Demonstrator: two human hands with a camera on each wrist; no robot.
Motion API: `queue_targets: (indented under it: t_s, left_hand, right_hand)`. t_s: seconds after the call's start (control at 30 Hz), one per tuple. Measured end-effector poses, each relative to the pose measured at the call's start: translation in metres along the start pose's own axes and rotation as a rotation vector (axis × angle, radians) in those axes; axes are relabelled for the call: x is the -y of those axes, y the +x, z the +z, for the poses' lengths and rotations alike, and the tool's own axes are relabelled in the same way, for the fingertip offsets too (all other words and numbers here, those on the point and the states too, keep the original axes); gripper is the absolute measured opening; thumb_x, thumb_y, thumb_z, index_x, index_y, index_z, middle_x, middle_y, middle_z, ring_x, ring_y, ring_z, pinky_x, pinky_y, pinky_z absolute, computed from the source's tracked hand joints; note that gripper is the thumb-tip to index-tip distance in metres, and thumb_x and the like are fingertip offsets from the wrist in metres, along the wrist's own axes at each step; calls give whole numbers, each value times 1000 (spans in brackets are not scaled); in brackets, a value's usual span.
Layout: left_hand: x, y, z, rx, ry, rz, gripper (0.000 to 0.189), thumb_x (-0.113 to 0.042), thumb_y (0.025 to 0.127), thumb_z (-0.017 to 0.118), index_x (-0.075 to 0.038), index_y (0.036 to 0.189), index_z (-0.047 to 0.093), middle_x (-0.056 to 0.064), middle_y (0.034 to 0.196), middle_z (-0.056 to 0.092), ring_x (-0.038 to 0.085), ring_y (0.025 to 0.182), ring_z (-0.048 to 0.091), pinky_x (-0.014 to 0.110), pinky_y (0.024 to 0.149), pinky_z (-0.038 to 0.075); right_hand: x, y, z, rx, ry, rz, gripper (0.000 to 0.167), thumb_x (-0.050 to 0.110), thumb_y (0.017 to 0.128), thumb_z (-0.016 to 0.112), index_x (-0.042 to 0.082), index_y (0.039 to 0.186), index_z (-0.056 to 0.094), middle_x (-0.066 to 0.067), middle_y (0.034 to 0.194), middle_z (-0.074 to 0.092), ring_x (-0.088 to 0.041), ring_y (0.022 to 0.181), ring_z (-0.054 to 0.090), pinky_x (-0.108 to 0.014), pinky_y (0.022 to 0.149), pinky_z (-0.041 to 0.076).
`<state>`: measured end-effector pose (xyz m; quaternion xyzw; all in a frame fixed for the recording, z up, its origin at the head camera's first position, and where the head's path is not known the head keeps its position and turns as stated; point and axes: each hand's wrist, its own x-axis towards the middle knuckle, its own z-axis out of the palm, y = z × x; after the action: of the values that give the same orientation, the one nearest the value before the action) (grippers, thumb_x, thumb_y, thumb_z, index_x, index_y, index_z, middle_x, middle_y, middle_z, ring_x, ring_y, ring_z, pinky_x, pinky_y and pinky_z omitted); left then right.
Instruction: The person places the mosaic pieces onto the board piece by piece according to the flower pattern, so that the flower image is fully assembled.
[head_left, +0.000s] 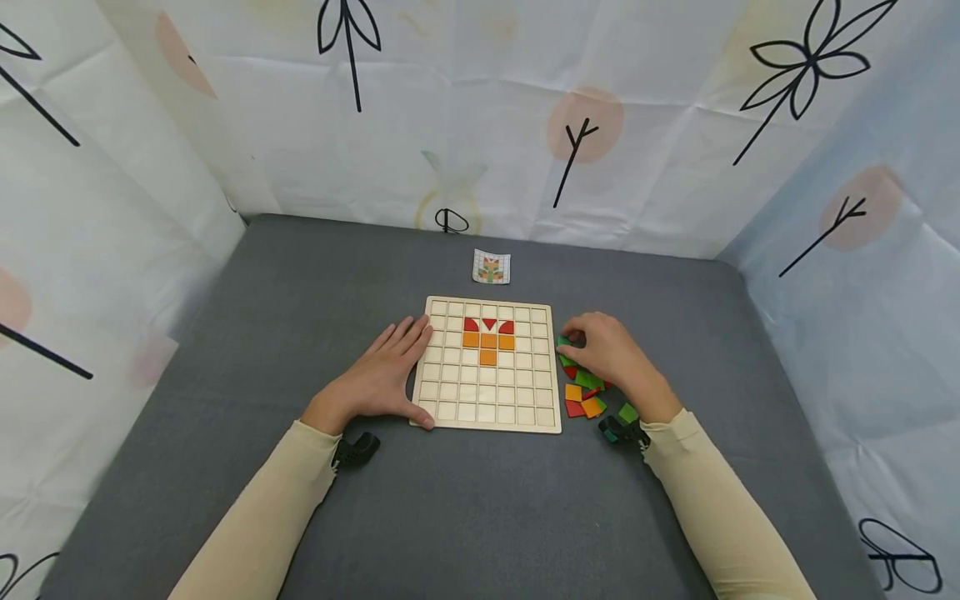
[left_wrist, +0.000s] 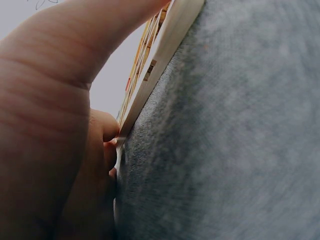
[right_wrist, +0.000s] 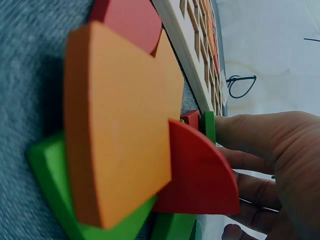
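Head view sums it up: the wooden board [head_left: 487,393] sits in front of the person with just seven pieces in it, three red pieces [head_left: 471,324] in a row, three orange squares [head_left: 488,341] nearer, and one more orange below those. Most of its squares are unfilled, so I'd call it early days. Small card [head_left: 491,267] just beyond the board shows a coloured pattern with green in it, and no green's in the board yet. Loose pieces [head_left: 588,379] are heaped right of the board. Left hand [head_left: 386,371] rests along the board's left edge, fingers straight, thumb spread wide at the near corner. Right hand [head_left: 611,350] has bent fingers at a green piece [right_wrist: 210,126] beside the board's right edge; can't tell if it's pinched. Under the board: dark grey table [head_left: 465,517]. Behind it, pale cloth [head_left: 487,100] with line-drawn plants, kinda cute tbh.
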<state>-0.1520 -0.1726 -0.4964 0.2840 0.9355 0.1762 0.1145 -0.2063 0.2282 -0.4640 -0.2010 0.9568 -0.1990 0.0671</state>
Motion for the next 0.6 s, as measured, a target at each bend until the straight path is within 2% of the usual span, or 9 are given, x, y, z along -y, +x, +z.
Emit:
queue_targets:
  t_s: [0.6]
  left_hand:
    - [-1,0,-1,8,-6,-18,156,-83,67,87,-1,173,6,14,181,-3,37,166,-4,52,133,-1]
  right_hand:
    - [-2,-1,-1,9,-1,-3,25,14,99,81,3,121,80,-9,108,72,-29,99,64,-49,87,57]
